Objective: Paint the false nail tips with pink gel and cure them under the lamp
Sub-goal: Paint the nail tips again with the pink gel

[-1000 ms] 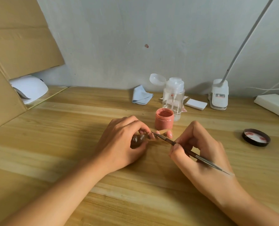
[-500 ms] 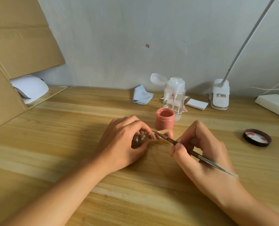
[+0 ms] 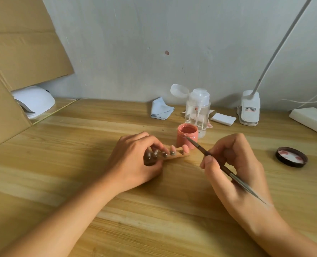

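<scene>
Tabletop: pale wooden tabletop (image 3: 79,164) below a grey wall (image 3: 191,43); brown cardboard sheets (image 3: 24,52) lean at the upper left.
Left hand (image 3: 135,160): at centre frame, grip curled round the near end of a light wooden strip of false nail tips (image 3: 174,155), holding it down.
Right hand (image 3: 235,164): grip pinches a slim dark brush (image 3: 218,165), pen-fashion.
Strip: long axis runs left to right; its free end, bearing a pink tip, points toward the Right hand.
Brush: slants from lower right to upper left; the bristle tip shows against the front of the open pink gel jar (image 3: 188,140), just above the strip's free end; contact unclear.
Next move: probably down-left onto the strip, with the brush side nearer.
Lamp: white domed curing lamp (image 3: 33,101) at far upper left, half under cardboard, well apart.
Around: clear pump bottle (image 3: 197,112) behind the jar, black lid (image 3: 291,157) at right.
In the way: only the jar.
</scene>
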`<state>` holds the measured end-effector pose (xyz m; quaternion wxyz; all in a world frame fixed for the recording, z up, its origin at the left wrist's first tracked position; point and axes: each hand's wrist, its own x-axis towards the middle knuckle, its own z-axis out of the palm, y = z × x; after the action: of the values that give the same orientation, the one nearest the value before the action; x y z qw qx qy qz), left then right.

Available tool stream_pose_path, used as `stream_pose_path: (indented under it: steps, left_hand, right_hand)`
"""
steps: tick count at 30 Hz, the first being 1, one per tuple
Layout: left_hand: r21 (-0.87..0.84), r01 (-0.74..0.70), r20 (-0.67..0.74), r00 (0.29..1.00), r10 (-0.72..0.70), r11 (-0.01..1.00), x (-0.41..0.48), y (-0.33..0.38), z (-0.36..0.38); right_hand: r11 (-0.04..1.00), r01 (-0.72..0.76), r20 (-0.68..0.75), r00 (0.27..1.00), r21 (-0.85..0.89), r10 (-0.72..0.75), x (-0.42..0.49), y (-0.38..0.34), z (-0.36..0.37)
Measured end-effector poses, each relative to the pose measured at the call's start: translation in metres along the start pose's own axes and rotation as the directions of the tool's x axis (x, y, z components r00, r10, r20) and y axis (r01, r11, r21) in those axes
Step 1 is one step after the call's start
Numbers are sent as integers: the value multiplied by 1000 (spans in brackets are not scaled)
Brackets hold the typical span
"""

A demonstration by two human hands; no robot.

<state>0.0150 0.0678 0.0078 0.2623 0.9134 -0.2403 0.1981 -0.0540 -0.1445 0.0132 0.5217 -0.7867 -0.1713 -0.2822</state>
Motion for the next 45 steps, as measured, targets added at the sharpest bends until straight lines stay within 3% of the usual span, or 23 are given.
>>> stream_pose_path:
  steps: [4,7,12,18,27,32,37,41,43,45]
  left_hand:
    - [-75,285,64,958,-281,955,1,-23,-14]
    - [-131,401,111,915,-388,907,2,-37,-18]
    - [-205,463,148,885,-441,862,2,-45,-25]
    - [-189,472,80,882,-465,861,2,-55,-29]
    - [-88,319,-30,946,-323,944,-1,-60,-26]
    - [125,113,-123,988,-98,986,-2,-51,-26]
    - [290,57,-176,984,-6,955,-3,-48,-36]
    - [251,19,-347,935,72,968,0,-24,-43]
    - [145,-9,-320,946,56,989,-1,0,-34]
    - [-10,-31,-197,980,28,999,-5,20,-14]
  right_hand:
    - [999,-34,-30,999,9,34,2,2,0]
    - [998,-67,-37,997,14,68,3,7,0]
    - [995,-92,-49,994,43,94,5,13,-2]
    - [983,-144,-32,988,113,148,7,17,-2]
    - [953,-252,33,968,165,251,11,22,-2]
    - [954,-256,26,967,158,255,10,21,-2]
    - [954,-267,16,963,138,267,10,17,-3]
    - [951,-281,-9,959,127,284,11,14,-3]
    - [951,-285,-17,957,121,289,11,12,-2]
    - [950,-289,-25,956,117,294,11,11,-2]
